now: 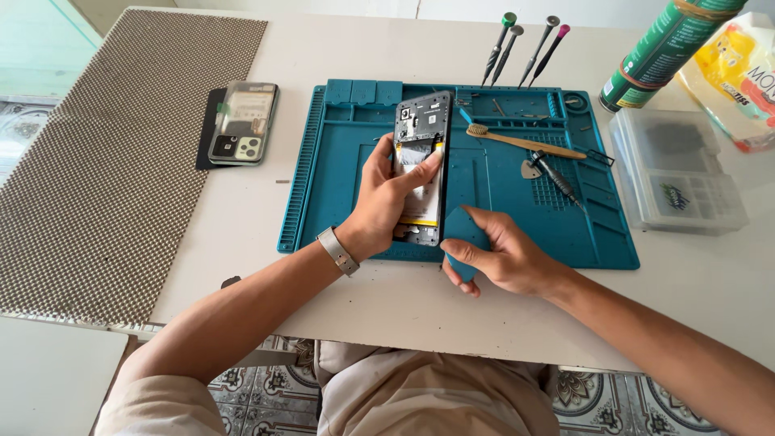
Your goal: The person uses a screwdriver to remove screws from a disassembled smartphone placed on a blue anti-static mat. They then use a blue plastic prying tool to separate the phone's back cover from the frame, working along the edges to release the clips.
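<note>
green cylindrical can [662,50] with a printed label at the table's far right corner, yellow-and-white plastic packet [739,77] beside it, clear plastic box [676,169] bearing a small sticker in front

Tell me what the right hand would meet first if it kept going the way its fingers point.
The right hand, gripping a teal dust blower, points left toward the opened black phone in the left hand; likely the phone's lower edge, though depth is unclear.
</note>
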